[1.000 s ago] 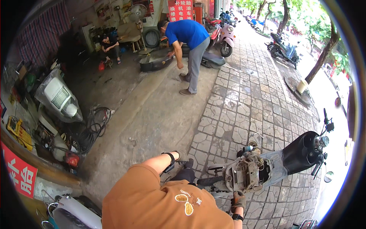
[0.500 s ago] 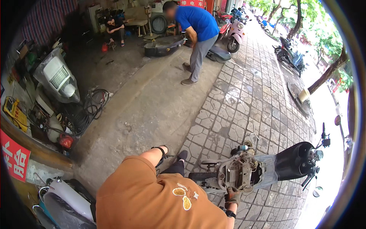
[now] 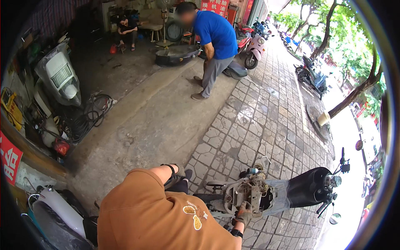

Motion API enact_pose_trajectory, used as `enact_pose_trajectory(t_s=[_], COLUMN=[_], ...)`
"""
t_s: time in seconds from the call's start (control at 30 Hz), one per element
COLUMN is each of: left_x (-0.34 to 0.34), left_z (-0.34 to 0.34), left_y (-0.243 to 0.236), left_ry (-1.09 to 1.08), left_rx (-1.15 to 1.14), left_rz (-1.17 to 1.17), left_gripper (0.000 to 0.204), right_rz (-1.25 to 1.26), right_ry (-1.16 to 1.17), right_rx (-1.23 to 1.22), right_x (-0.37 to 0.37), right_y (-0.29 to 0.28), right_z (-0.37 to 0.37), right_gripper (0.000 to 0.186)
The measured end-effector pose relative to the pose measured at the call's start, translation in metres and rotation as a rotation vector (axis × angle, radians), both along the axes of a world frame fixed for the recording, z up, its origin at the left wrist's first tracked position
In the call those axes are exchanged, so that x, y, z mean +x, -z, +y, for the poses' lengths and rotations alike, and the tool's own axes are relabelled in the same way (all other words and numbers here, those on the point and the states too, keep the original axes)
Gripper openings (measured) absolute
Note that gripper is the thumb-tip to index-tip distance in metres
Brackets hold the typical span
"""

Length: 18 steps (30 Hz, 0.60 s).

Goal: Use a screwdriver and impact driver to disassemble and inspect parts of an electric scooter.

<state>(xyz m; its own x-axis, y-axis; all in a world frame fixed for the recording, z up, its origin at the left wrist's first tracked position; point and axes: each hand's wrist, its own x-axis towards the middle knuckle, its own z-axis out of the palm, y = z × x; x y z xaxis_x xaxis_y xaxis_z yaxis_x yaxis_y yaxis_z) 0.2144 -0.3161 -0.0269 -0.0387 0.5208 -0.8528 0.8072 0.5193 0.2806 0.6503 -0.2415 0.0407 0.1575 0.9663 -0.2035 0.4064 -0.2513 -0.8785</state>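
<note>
Head view: between four and five o'clock, a stripped scooter with black front and bare metal rear (image 3: 278, 196), seemingly being steadied; brown-gloved right hand (image 3: 243, 214) at its frame, grip unclear. Left hand (image 3: 180, 170) near seven, fingers hidden. Moving it calls for firm holds. White-lettered red signs: nine (image 3: 10, 159), twelve (image 3: 216, 7).

1. The single head view looks from high behind the right hand (image 3: 243, 214), with the brown shirt (image 3: 154, 208) nearest, left of that hand.
2. It faces steeply down and outward, past the hand over the pavement (image 3: 225, 146) to distant trees (image 3: 310, 25).
3. Its reach is wide: the scooter (image 3: 277, 195) ahead of the hand shows whole, bending slightly toward the curved rim.
</note>
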Motion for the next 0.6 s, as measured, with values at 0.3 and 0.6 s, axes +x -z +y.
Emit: enact_pose_trajectory(t_s=[0.3,0.6], left_x=[0.005,0.011], left_z=[-0.004,-0.015], left_y=[-0.001,-0.001], left_ry=[0.077,0.196], left_rx=[0.040,0.063], left_rz=[0.019,0.078], left_gripper=[0.048,0.047], right_rz=[-0.233,-0.444], right_ry=[-0.153,-0.176], right_rx=[-0.089,-0.273], right_x=[0.001,0.020], right_y=[0.007,-0.004], right_z=[0.017,0.018], right_gripper=[0.033,0.038])
